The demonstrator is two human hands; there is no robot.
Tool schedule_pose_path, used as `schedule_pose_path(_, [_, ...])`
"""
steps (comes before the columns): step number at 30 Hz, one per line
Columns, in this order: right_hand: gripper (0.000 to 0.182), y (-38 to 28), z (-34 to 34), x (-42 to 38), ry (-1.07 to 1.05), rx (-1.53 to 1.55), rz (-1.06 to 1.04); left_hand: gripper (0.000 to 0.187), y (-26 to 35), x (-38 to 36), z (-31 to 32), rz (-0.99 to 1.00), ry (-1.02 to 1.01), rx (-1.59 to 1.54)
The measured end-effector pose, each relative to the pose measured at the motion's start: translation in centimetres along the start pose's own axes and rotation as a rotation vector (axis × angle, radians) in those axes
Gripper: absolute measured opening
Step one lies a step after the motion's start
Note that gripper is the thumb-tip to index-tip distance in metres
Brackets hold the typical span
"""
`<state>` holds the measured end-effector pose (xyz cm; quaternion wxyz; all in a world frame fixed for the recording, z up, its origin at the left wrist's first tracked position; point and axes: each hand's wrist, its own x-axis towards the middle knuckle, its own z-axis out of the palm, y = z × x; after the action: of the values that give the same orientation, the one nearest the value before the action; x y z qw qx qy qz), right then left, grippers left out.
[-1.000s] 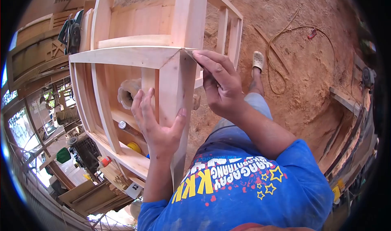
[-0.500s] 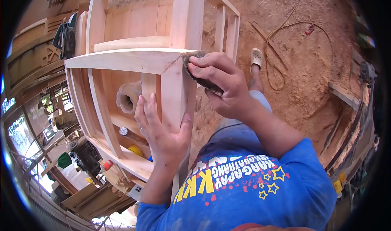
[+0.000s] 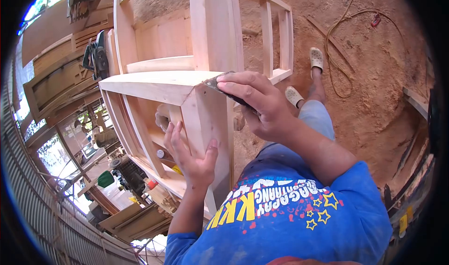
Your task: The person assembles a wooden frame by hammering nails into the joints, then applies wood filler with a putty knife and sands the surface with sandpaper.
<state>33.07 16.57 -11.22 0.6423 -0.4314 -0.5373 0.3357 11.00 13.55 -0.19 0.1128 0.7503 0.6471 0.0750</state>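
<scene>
A pale wooden frame (image 3: 154, 89) with a mitred corner stands in front of me. My right hand (image 3: 259, 101) grips a dark, flat sanding piece (image 3: 229, 93) and presses it against the frame's top corner. Its fingers are bent over the piece. Below and to the left, my left hand (image 3: 191, 157) rests on the wide post (image 3: 206, 118) near that corner, fingers spread, with nothing held in it. Behind its fingertips, a pale roll (image 3: 162, 115) shows inside the frame.
A second wooden frame (image 3: 210, 26) stands beyond. A power tool (image 3: 97, 54) is at the left. A cable (image 3: 333, 73) and a wood strip (image 3: 332, 43) lie on the dusty ground at the right. Boards (image 3: 135, 223) are stacked lower left.
The view has shifted, so the frames appear farther right and lower. Both my feet now show. My right hand still holds the dark piece at the corner, and my left hand stays on the post.
</scene>
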Motion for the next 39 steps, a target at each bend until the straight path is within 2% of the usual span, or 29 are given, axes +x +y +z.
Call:
schedule_pose_path(12, [0.064, -0.3, 4.4, -1.1, 0.07, -0.028, 0.05, 0.09, 0.1, 0.2, -0.2, 0.03, -0.018, 0.044])
schedule_pose_path(18, [0.061, -0.6, 1.9, 0.2, -0.104, -0.06, 0.035, 0.089, 0.2, 0.3, -0.3, 0.043, -0.029, 0.037])
schedule_pose_path(21, [0.061, 0.0, -0.7, 1.2, -0.246, 0.089, 0.052, 0.089, 0.2, 0.4, -0.2, 0.025, -0.032, 0.031])
schedule_pose_path(24, [0.062, 0.9, -1.5, 0.1, -0.22, 0.206, 0.148, 0.089, 0.1, 0.2, -0.2, 0.017, -0.037, 0.066])
schedule_pose_path(27, [0.064, 1.1, -1.2, 0.1, -0.099, 0.156, 0.1, 0.088, -0.3, 0.1, 0.0, 0.027, -0.018, 0.033])
schedule_pose_path(36, [0.065, 0.0, 1.7, -0.3, -0.025, 0.02, 0.076, 0.091, -0.3, 0.2, -0.3, 0.016, -0.025, 0.034])
schedule_pose_path(39, [0.058, 0.1, 3.4, -1.0, 0.027, 0.001, 0.078, 0.091, -0.2, 0.5, -0.2, 0.022, -0.026, 0.041])
